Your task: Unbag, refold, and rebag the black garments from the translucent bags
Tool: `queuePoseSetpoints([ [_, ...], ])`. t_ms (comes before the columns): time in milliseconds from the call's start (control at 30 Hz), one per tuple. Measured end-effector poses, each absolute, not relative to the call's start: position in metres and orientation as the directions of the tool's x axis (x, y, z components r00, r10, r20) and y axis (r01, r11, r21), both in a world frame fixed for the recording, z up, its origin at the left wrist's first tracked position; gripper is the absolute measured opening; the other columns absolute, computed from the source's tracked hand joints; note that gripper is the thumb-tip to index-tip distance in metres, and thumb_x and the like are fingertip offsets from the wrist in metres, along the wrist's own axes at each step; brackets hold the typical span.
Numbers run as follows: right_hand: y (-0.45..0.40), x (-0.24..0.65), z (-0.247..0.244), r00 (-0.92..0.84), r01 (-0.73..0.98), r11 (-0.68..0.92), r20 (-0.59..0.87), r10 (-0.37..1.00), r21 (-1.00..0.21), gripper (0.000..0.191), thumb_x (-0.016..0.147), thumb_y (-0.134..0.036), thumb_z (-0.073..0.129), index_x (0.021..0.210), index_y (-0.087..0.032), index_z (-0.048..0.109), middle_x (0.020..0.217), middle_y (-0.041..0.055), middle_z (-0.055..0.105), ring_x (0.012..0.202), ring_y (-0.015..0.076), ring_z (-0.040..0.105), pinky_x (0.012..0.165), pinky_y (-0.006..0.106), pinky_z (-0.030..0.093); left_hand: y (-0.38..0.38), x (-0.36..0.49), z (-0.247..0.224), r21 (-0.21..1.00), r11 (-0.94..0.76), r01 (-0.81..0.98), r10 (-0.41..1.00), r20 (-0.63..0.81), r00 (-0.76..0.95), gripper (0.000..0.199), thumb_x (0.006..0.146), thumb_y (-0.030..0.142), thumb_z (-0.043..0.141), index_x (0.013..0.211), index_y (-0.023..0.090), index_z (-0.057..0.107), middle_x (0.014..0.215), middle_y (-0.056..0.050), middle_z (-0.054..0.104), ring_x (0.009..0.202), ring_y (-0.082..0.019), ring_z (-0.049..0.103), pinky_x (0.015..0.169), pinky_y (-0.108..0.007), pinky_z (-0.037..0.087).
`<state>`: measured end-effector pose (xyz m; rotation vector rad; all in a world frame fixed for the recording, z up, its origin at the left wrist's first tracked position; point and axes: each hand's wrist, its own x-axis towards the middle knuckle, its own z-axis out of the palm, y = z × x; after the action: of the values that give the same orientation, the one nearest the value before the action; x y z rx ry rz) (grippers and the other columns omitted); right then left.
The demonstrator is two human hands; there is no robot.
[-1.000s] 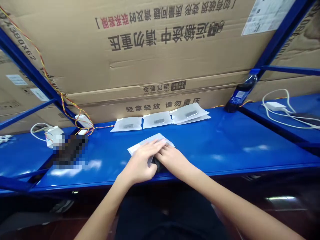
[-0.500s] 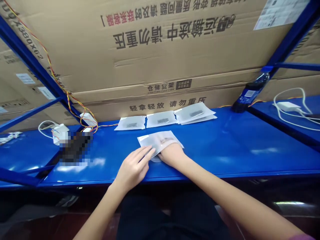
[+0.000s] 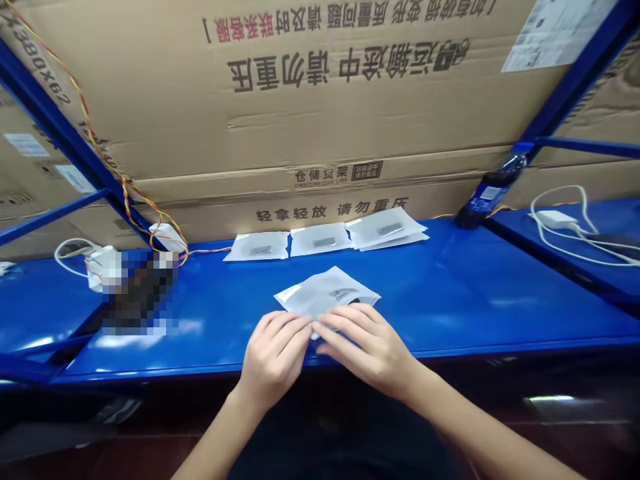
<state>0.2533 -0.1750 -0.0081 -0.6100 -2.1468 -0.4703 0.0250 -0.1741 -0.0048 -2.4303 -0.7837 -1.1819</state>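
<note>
A frosted zip bag [image 3: 320, 291] with a dark item showing through it lies near the shelf's front edge, one corner pointing toward the back. My left hand [image 3: 277, 350] pinches its near left edge, fingers closed. On the near right edge, my right hand [image 3: 367, 340] grips the same bag, with the fingertips of both hands almost meeting. The thumbs are partly hidden. Behind it rests a row of similar frosted bags: a left bag [image 3: 257, 247], a middle bag [image 3: 320, 239] and a right stack of bags [image 3: 387, 229], each with a small dark item inside.
Large cardboard boxes [image 3: 320, 100] stand behind the blue shelf [image 3: 450, 287]. A dark drink bottle [image 3: 493, 190] leans at the back right. White adapters [image 3: 104, 267] and twisted wires [image 3: 127, 193] sit at the left beside a blurred-out dark object [image 3: 140, 293]. A white charger cable [image 3: 585, 227] lies right.
My right hand has come out from the bag to its near edge, beside my left hand. The bag has turned so that a corner points backward. The view has shifted slightly.
</note>
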Motion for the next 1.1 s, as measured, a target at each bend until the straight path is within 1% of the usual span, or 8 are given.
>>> queuePoseSetpoints([
  [133,-0.172,0.242,-0.007,-0.537,0.529,0.830,0.827,0.165,0.178,0.027,0.099,-0.003,0.062,0.118,-0.015,0.077,0.108,0.0099,0.083,0.103,0.0230,0.075,0.081,0.038,0.059,-0.181,0.032,0.003,-0.017,-0.794,0.608,0.351,0.804,0.480,0.028,0.096,0.001,0.063,0.115,0.020,0.071,0.102,-0.006,0.084,0.091,-0.022,0.079,0.083,-0.038,0.056],
  [333,-0.155,0.270,-0.010,-0.534,0.561,0.795,0.834,0.135,0.231,0.023,0.097,-0.007,0.069,0.112,-0.022,0.078,0.106,0.0053,0.085,0.099,0.0212,0.079,0.081,0.037,0.059,-0.198,0.005,0.013,0.001,-0.742,0.670,0.397,0.807,0.437,0.028,0.094,-0.001,0.066,0.110,0.021,0.073,0.103,-0.006,0.085,0.088,-0.023,0.077,0.080,-0.039,0.053],
  [467,-0.141,0.310,-0.016,-0.505,0.650,0.737,0.830,0.237,0.184,0.029,0.095,-0.006,0.071,0.118,-0.021,0.077,0.107,0.0073,0.084,0.096,0.0239,0.078,0.078,0.039,0.059,-0.196,-0.016,0.004,0.175,-0.742,0.647,0.468,0.827,0.313,0.026,0.094,0.000,0.069,0.108,0.022,0.074,0.104,-0.006,0.084,0.084,-0.020,0.076,0.073,-0.033,0.058],
  [600,-0.145,0.320,-0.013,-0.502,0.675,0.731,0.790,0.352,0.104,0.027,0.098,-0.011,0.067,0.121,-0.022,0.076,0.110,0.0092,0.083,0.101,0.0262,0.076,0.086,0.043,0.062,-0.184,-0.023,-0.011,0.311,-0.763,0.567,0.527,0.808,0.265,0.025,0.098,0.002,0.065,0.108,0.022,0.074,0.108,-0.006,0.084,0.098,-0.021,0.081,0.085,-0.032,0.065],
  [767,-0.145,0.275,-0.009,-0.610,0.649,0.761,0.600,0.518,0.003,0.066,0.096,-0.020,0.067,0.159,-0.014,0.050,0.157,0.0193,0.060,0.147,0.0357,0.054,0.115,0.054,0.054,-0.170,-0.023,-0.019,0.462,-0.715,0.524,0.633,0.747,0.205,0.016,0.102,0.009,0.063,0.097,0.021,0.074,0.124,-0.010,0.081,0.108,-0.023,0.080,0.093,-0.035,0.068],
  [833,-0.130,0.254,-0.009,-0.673,0.630,0.776,0.507,0.539,0.011,0.069,0.096,-0.010,0.059,0.163,-0.015,0.046,0.160,0.0186,0.057,0.148,0.0332,0.054,0.115,0.053,0.054,-0.166,-0.022,-0.020,0.508,-0.693,0.511,0.679,0.698,0.227,0.016,0.103,0.015,0.062,0.095,0.020,0.075,0.136,-0.013,0.076,0.111,-0.024,0.080,0.095,-0.038,0.068],
  [967,-0.070,0.236,0.004,-0.697,0.647,0.750,0.502,0.512,0.134,0.055,0.099,0.000,0.044,0.147,-0.016,0.065,0.140,0.0169,0.073,0.127,0.0296,0.070,0.107,0.049,0.058,-0.163,-0.021,-0.023,0.620,-0.542,0.568,0.795,0.597,0.106,0.021,0.103,0.027,0.067,0.121,0.022,0.075,0.153,-0.015,0.064,0.116,-0.027,0.078,0.090,-0.037,0.070],
  [1100,-0.004,0.248,0.017,-0.542,0.786,0.606,0.609,0.579,0.123,0.057,0.100,-0.001,0.040,0.153,-0.013,0.059,0.155,0.0199,0.061,0.144,0.0352,0.056,0.120,0.060,0.044,-0.163,-0.022,-0.027,0.636,-0.478,0.606,0.832,0.550,0.079,0.024,0.102,0.031,0.067,0.124,0.024,0.076,0.134,-0.009,0.077,0.107,-0.025,0.080,0.092,-0.038,0.069],
])
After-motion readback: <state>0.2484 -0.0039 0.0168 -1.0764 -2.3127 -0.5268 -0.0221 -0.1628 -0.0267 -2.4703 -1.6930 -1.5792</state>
